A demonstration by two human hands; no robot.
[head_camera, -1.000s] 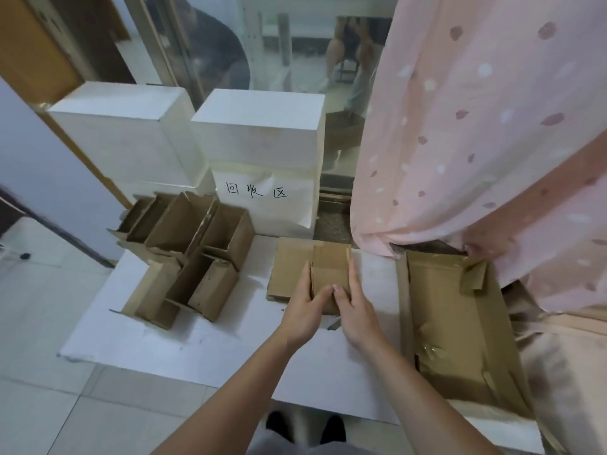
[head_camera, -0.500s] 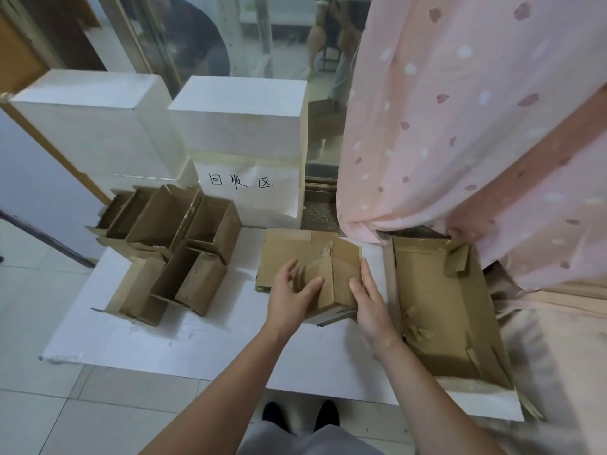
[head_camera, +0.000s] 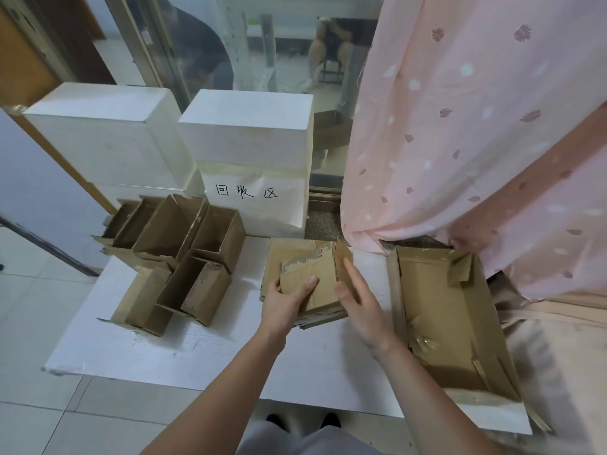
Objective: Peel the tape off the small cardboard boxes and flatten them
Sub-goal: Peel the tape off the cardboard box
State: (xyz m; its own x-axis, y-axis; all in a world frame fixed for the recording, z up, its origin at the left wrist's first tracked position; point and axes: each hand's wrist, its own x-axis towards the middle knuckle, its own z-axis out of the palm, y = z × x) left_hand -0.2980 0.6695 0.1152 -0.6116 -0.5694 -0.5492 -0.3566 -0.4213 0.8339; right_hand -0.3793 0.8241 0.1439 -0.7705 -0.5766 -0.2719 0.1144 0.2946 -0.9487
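Open boxes (head_camera: 184, 257) sit left on the table (head_camera: 203, 353), flattened cardboard (head_camera: 305, 277) middle, a tray (head_camera: 450, 316) right.

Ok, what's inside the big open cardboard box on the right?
The big box holds crumpled clear tape near its left wall and a loose cardboard strip. The curtain covers its far right corner.

Brown cardboard boxes (head_camera: 174, 254) are seen on a white sheet (head_camera: 203, 349); a pink curtain (head_camera: 476, 133) is patterned with white spots and darker leaves.
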